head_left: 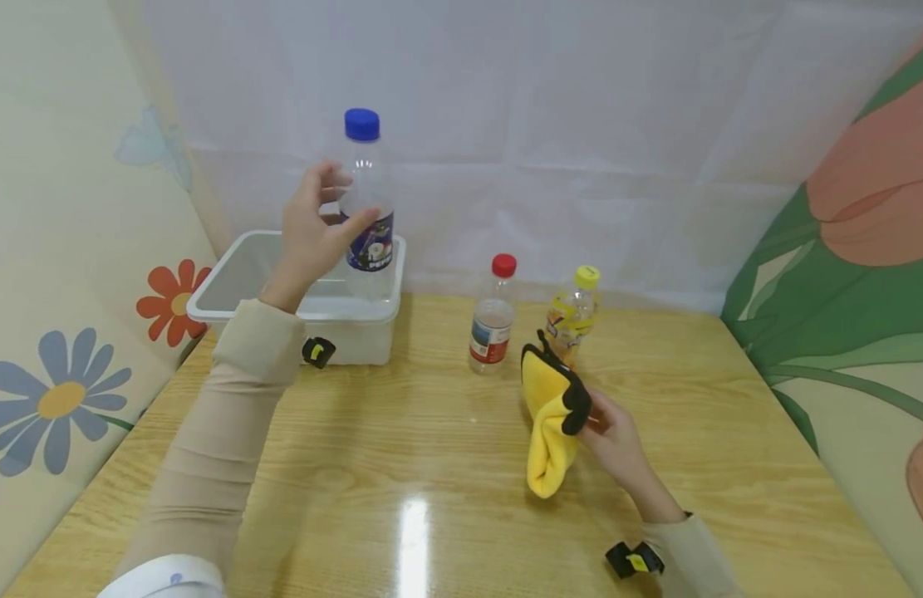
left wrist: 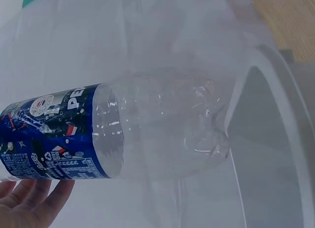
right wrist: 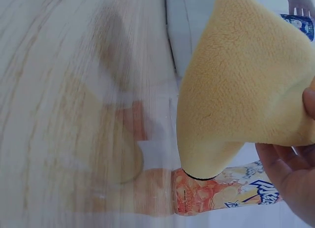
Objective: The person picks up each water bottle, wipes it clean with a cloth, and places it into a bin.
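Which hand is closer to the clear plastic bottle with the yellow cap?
Right. The right hand holds a yellow cloth in front of the bottle; the left hand is farther left, gripping a clear blue-capped bottle at the white plastic bin.

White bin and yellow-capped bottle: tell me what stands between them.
In the head view, the red-capped bottle stands between the white bin and the yellow-capped bottle.

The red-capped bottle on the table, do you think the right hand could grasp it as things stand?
Probably not without freeing itself first: the right hand is holding the yellow cloth, which in the head view sits between it and the red-capped bottle.
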`<action>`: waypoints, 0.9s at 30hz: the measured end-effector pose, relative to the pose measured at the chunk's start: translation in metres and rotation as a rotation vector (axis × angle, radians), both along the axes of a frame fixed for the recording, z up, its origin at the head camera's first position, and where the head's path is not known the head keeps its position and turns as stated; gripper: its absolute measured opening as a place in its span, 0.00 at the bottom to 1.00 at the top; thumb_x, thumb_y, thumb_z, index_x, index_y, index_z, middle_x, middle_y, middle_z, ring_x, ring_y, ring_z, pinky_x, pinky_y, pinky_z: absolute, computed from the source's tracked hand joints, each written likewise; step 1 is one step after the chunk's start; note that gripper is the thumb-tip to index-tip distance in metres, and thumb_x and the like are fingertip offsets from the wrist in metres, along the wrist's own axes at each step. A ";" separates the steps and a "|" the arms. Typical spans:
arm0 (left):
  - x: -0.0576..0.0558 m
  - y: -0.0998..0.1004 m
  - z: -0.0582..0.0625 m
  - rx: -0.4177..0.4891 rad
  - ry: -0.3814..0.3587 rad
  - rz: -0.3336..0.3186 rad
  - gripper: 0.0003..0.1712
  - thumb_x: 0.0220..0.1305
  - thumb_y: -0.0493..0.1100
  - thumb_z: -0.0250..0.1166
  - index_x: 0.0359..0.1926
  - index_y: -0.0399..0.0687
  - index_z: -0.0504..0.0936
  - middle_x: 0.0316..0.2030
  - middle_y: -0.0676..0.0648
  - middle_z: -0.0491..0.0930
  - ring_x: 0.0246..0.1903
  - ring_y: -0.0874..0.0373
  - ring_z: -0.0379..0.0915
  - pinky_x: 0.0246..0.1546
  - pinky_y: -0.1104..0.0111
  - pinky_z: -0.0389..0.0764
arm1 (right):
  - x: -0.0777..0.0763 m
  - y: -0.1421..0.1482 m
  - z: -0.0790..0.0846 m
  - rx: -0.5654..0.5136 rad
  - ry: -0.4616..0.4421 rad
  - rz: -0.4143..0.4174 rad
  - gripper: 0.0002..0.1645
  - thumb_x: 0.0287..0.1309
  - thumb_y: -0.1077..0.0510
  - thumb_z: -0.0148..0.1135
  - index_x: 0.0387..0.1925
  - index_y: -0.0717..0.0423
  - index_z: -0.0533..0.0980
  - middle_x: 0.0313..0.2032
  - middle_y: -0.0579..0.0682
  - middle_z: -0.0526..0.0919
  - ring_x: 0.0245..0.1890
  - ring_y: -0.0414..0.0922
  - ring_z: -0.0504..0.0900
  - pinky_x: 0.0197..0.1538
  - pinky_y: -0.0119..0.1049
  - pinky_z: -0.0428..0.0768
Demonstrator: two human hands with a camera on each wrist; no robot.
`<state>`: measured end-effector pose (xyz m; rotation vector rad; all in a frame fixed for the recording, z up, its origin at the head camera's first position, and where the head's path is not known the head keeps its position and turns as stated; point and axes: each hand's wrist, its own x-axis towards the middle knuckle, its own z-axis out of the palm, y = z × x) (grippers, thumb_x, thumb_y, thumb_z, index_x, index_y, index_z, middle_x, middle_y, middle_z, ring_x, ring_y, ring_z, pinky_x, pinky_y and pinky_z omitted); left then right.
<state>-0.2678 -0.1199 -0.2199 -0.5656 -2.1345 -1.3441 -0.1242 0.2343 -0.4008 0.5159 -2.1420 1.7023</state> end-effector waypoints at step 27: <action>-0.069 -0.066 -0.010 -0.691 -0.505 -0.030 0.42 0.52 0.39 0.66 0.61 0.24 0.54 0.56 0.23 0.60 0.55 0.31 0.58 0.58 0.46 0.61 | 0.005 0.003 -0.002 0.043 0.021 -0.027 0.26 0.39 0.86 0.54 0.46 0.81 0.67 0.44 0.30 0.76 0.41 0.30 0.76 0.41 0.22 0.78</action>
